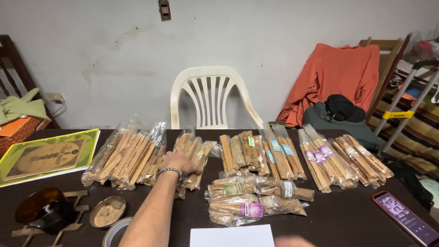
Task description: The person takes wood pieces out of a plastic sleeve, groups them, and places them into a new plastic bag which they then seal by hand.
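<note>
My left hand [179,161], with a chain bracelet at the wrist, lies palm down on a clear packet of wooden sticks [194,158] near the middle of the dark table [347,215]. More stick packets [130,155] lie to its left. Packets with blue and purple labels [320,158] lie to the right. Two packets [247,203] lie crosswise nearer to me. A blurred bit of my right hand [292,241] shows at the bottom edge, beside a white sheet of paper [231,236]; what it holds is hidden.
A white plastic chair [210,96] stands behind the table. A yellow-green booklet [45,155] lies far left, with an amber glass jar [43,210], a small bowl of powder [107,211] and a tape roll [114,231] in front. A phone [404,217] lies at the right. An orange garment [338,75] hangs over a chair.
</note>
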